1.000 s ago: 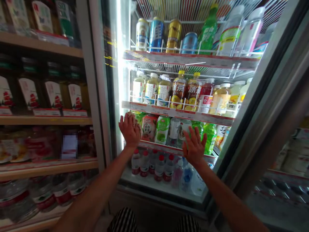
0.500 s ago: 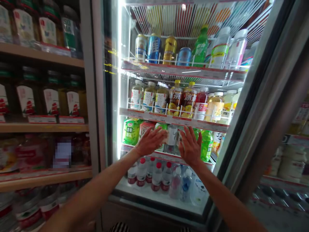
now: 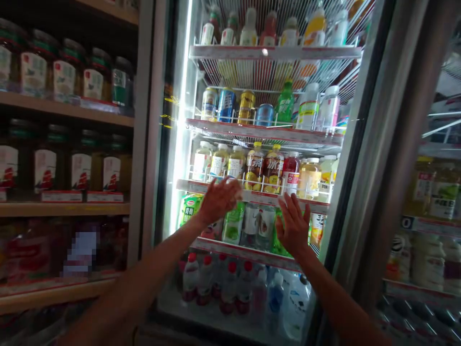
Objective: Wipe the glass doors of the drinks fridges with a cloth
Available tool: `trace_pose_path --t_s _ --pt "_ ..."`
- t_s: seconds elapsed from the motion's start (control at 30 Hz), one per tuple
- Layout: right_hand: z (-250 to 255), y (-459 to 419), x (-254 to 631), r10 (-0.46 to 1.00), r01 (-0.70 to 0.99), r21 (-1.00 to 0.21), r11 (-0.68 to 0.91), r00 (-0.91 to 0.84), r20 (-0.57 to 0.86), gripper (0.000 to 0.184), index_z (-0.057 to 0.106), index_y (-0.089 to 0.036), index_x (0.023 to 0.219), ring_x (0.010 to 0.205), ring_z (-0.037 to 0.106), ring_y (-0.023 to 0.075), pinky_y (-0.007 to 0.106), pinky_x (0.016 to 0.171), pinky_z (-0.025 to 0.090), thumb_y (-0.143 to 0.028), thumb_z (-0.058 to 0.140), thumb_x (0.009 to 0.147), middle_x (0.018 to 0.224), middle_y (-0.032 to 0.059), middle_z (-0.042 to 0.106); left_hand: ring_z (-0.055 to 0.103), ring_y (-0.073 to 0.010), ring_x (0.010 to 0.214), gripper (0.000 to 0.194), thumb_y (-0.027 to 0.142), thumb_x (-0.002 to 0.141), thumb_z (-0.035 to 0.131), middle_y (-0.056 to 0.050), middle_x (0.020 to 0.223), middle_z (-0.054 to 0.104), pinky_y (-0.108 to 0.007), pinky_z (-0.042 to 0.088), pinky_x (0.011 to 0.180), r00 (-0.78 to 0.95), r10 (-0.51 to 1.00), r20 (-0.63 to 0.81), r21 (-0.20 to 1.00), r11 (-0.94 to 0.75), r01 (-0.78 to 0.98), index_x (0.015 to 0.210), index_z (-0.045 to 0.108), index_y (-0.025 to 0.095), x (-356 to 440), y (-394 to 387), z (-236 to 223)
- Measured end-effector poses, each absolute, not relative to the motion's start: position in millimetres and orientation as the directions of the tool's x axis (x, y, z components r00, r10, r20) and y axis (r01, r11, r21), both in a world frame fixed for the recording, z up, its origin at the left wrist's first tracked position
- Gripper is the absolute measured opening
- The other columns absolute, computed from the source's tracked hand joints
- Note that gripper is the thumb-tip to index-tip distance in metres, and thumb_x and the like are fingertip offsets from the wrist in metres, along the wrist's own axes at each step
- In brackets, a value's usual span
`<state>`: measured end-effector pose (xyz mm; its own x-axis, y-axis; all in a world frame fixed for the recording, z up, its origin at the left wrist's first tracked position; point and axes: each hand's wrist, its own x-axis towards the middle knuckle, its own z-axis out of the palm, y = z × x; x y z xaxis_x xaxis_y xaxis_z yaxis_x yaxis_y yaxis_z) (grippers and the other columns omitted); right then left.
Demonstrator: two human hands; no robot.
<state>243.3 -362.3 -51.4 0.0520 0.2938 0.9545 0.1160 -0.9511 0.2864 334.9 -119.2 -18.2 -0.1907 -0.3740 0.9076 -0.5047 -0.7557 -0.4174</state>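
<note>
My left hand (image 3: 220, 199) is raised in front of a lit drinks fridge, its fingers stretched out and slightly blurred, holding nothing. Behind it is the price rail (image 3: 264, 196) of a wire shelf. My right hand (image 3: 293, 223) is up at the right, palm forward with fingers apart, and also holds nothing. It covers part of a green bottle (image 3: 281, 240). Between the hands stand clear bottles with pale labels (image 3: 251, 223) and a green bottle with a pale cap area hidden by the shelf (image 3: 233, 223). Whether either hand touches the door glass I cannot tell.
Above the hands are iced tea bottles (image 3: 254, 168) and a row with cans (image 3: 226, 105). Red-capped bottles (image 3: 230, 288) stand on the fridge floor. A metal door frame (image 3: 378, 158) runs down the right. Wooden shelves (image 3: 65, 207) with jars (image 3: 45, 166) are on the left.
The view has tilted upward, so the fridge's top row of bottles now shows. My hands have spread further apart, both still with fingers stretched.
</note>
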Motion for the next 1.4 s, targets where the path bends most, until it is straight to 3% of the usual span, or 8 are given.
trace_pose_path --t_s 0.13,0.33,0.5,0.7,0.9,1.07,1.27,1.4 --pt "-44.1 -374.7 239.2 0.248 0.092 0.244 -0.965 0.029 0.968 0.053 0.033 -0.020 0.137 0.134 0.029 0.0214 0.047 0.111 0.014 -0.024 0.045 0.085 0.139 0.0105 0.042 0.017 -0.0287 0.136 0.050 0.021 0.089 0.030 -0.021 0.141 0.031 -0.055 0.019 0.106 -0.137 0.166 0.977 0.077 -0.864 -0.497 0.136 0.026 0.005 338.6 -119.2 4.3" --pt "-37.4 -372.5 237.8 0.295 0.104 0.292 -0.951 0.019 0.955 0.052 0.035 -0.020 0.135 0.134 0.029 0.0213 0.048 0.111 0.014 -0.022 0.045 0.084 0.138 0.0103 0.044 0.033 -0.0146 0.131 0.043 0.033 0.086 0.044 0.001 0.130 0.052 -0.035 0.021 0.112 -0.265 -0.622 0.737 -0.661 -0.579 -0.478 0.129 0.041 0.028 321.4 -144.3 5.1" --pt "-29.8 -384.5 233.0 0.226 0.081 0.225 -0.971 0.002 0.974 0.051 0.036 -0.020 0.135 0.134 0.029 0.0227 0.049 0.111 0.015 -0.023 0.044 0.084 0.139 0.0110 0.042 0.018 -0.0239 0.137 0.050 0.022 0.089 0.033 -0.014 0.140 0.037 -0.050 0.019 0.109 -0.205 0.046 0.978 -0.071 -0.847 -0.527 0.138 0.027 0.013 327.8 -143.5 30.1" --pt "-31.3 -391.9 229.1 0.228 0.067 0.228 -0.971 -0.010 0.974 0.052 0.034 -0.020 0.136 0.135 0.028 0.0227 0.049 0.110 0.016 -0.023 0.043 0.085 0.139 0.0110 0.042 0.033 -0.0153 0.131 0.044 0.034 0.088 0.042 0.003 0.134 0.047 -0.037 0.020 0.113 -0.310 -0.651 0.693 -0.706 -0.525 -0.475 0.131 0.038 0.030 311.0 -183.1 24.1" --pt "-31.4 -417.0 223.3 0.153 0.049 0.156 -0.987 -0.050 0.987 0.055 0.029 -0.020 0.139 0.134 0.029 0.0246 0.051 0.109 0.019 -0.024 0.042 0.085 0.141 0.0122 0.039 0.019 -0.0241 0.137 0.050 0.024 0.088 0.038 -0.012 0.141 0.035 -0.050 0.014 0.112 -0.185 -0.044 0.982 -0.143 -0.812 -0.566 0.136 0.030 0.015 310.7 -203.0 50.1" --pt "-31.8 -428.5 218.9 0.103 0.055 0.109 -0.993 -0.095 0.990 0.055 0.025 -0.020 0.140 0.134 0.029 0.0246 0.053 0.108 0.021 -0.023 0.039 0.086 0.141 0.0130 0.038 0.030 -0.0158 0.132 0.048 0.032 0.086 0.044 0.000 0.138 0.042 -0.038 0.022 0.112 -0.341 -0.723 0.601 -0.771 -0.411 -0.487 0.133 0.035 0.027 295.8 -247.6 37.8" --pt "-33.4 -440.6 209.4 0.108 0.055 0.114 -0.992 -0.107 0.988 0.057 0.022 -0.020 0.142 0.135 0.026 0.0246 0.054 0.108 0.021 -0.023 0.037 0.087 0.143 0.0125 0.035 0.021 -0.0292 0.136 0.044 0.029 0.090 0.034 -0.010 0.142 0.035 -0.056 0.016 0.109 -0.162 -0.440 0.883 -0.445 -0.678 -0.585 0.132 0.037 0.015 283.7 -283.3 55.9" --pt "-32.7 -446.0 204.2 0.109 0.075 0.117 -0.990 -0.110 0.988 0.055 0.023 -0.019 0.141 0.135 0.026 0.0245 0.053 0.108 0.023 -0.023 0.035 0.087 0.144 0.0120 0.034 0.025 -0.0167 0.135 0.037 0.028 0.090 0.036 0.001 0.139 0.040 -0.042 0.020 0.113 -0.318 -0.727 0.608 -0.750 -0.397 -0.529 0.126 0.044 0.025 273.6 -309.5 23.4"
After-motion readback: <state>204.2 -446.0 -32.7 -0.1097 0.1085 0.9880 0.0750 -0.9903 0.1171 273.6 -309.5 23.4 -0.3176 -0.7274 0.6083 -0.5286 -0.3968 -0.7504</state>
